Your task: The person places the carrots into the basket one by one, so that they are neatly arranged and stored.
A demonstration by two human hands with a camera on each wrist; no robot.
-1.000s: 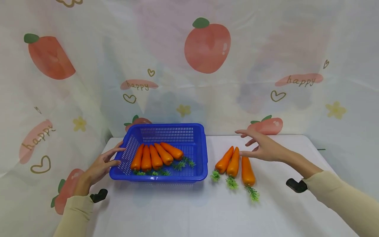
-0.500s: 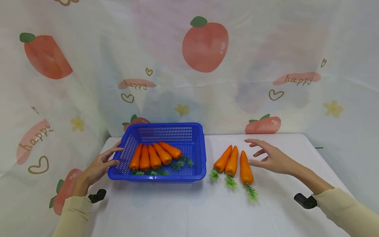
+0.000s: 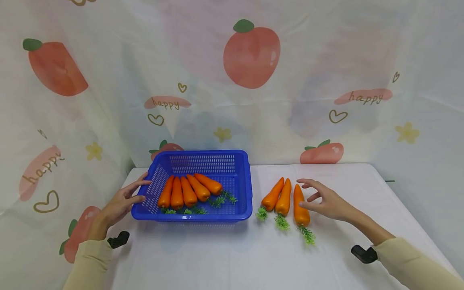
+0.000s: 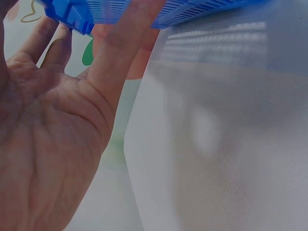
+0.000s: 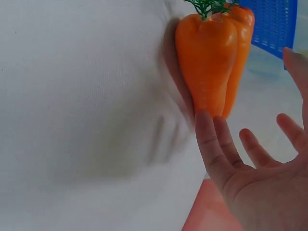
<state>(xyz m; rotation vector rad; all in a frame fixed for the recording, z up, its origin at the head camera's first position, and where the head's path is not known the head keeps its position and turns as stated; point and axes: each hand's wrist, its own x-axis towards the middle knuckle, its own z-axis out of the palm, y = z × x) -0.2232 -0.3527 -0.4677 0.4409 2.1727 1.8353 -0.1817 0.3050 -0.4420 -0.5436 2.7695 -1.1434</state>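
Observation:
My left hand point(image 3: 117, 207) rests against the left side of a blue plastic basket point(image 3: 251, 193), its fingers spread along the wall and rim. In the left wrist view, the palm and the outstretched fingers show below the basket point(image 4: 192, 12). Several orange carrots point(image 3: 189, 193) with green tops lie side by side inside. Right of the basket, three more carrots lie on the table. My right hand point(image 3: 328, 202) hovers by the rightmost carrot point(image 3: 301, 211), thumb near its side, fingers parted and holding nothing. Left of that carrot lie a middle carrot point(image 3: 284, 201) and another carrot point(image 3: 272, 195).
A white cloth covers the table point(image 3: 232, 257). Behind and at the left hangs a patterned curtain point(image 3: 203, 60) with printed fruit. Dark wrist cameras point(image 3: 364, 254) stick out from both sleeves.
My right hand first drew back rightward from above the carrots, then came left and lower beside the rightmost one. The left hand keeps its place on the basket. The head view shifted slightly.

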